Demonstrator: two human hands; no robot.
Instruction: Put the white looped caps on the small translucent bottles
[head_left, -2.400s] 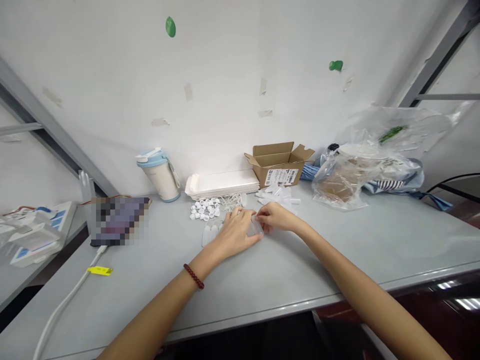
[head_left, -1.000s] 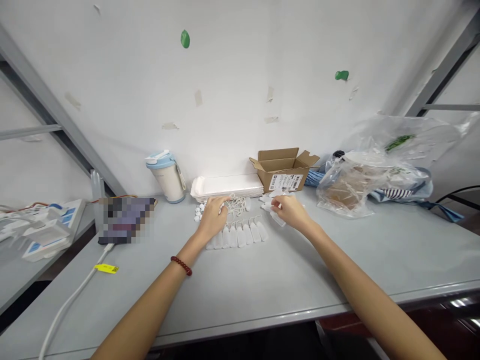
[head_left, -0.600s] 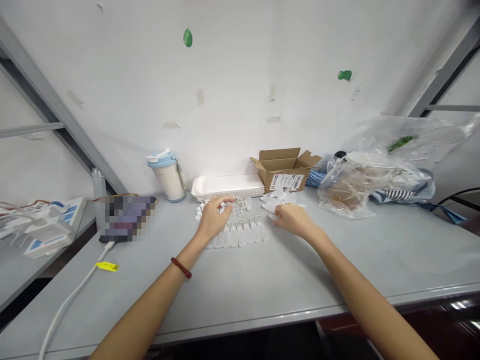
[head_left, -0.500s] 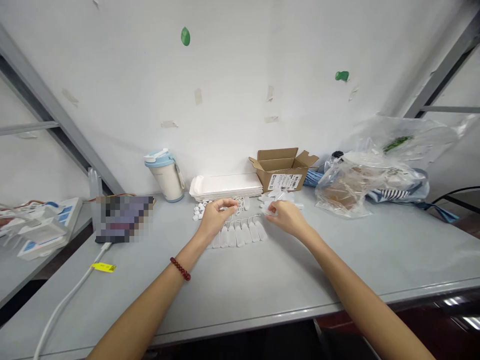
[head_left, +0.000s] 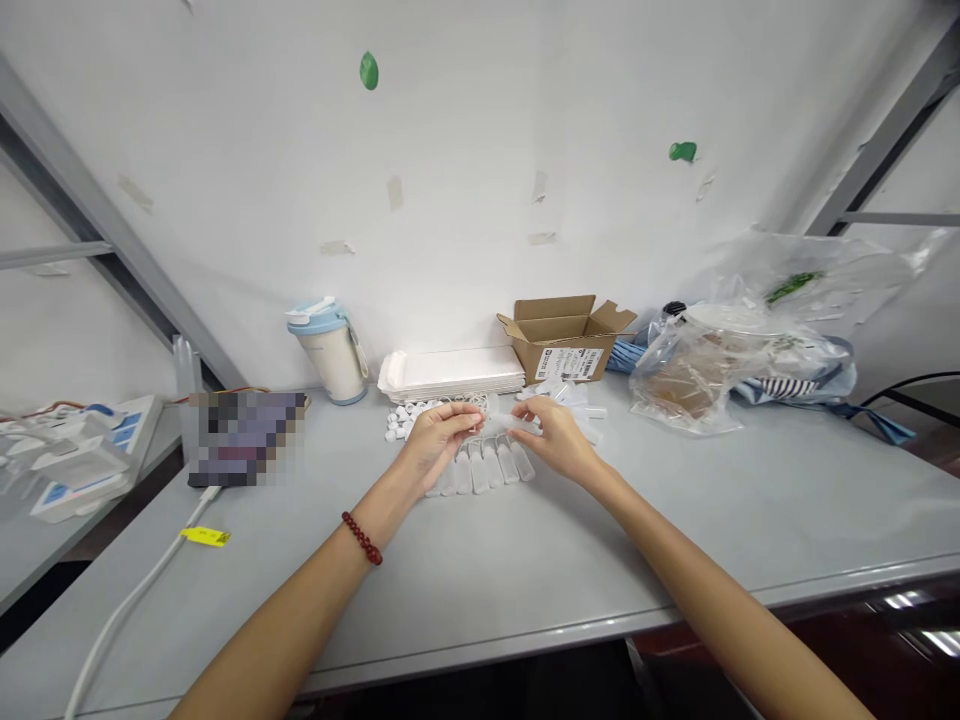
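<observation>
With the small translucent piece [head_left: 496, 417] as the centre of the clock, it is between the two hands, above the grey worktop [head_left: 600, 580]. The left hand [head_left: 481, 421] comes from 8 o'clock. Its thumb and index finger are pinched together at the left side of this piece, but it is too small to tell what exactly is between them. The right hand [head_left: 514, 422] comes from 4 o'clock, with bent fingers at the other side; I cannot tell if it grasps the piece or is released.

A row of clear flat tubes [head_left: 481, 471] with strings at their tops lies at 6 to 7 o'clock, partly hidden by the left hand. White caps [head_left: 397, 422] are in a group at 9 o'clock, and a tangle of white string [head_left: 454, 405] is near, at 10 o'clock. Loose clear pieces [head_left: 592, 412] lie at 3 o'clock, behind the right hand.

A stack of white trays [head_left: 454, 372] is at 11 o'clock, the open carton [head_left: 566, 355] at 1 o'clock, and the upright cup [head_left: 332, 360] at 10 o'clock.
</observation>
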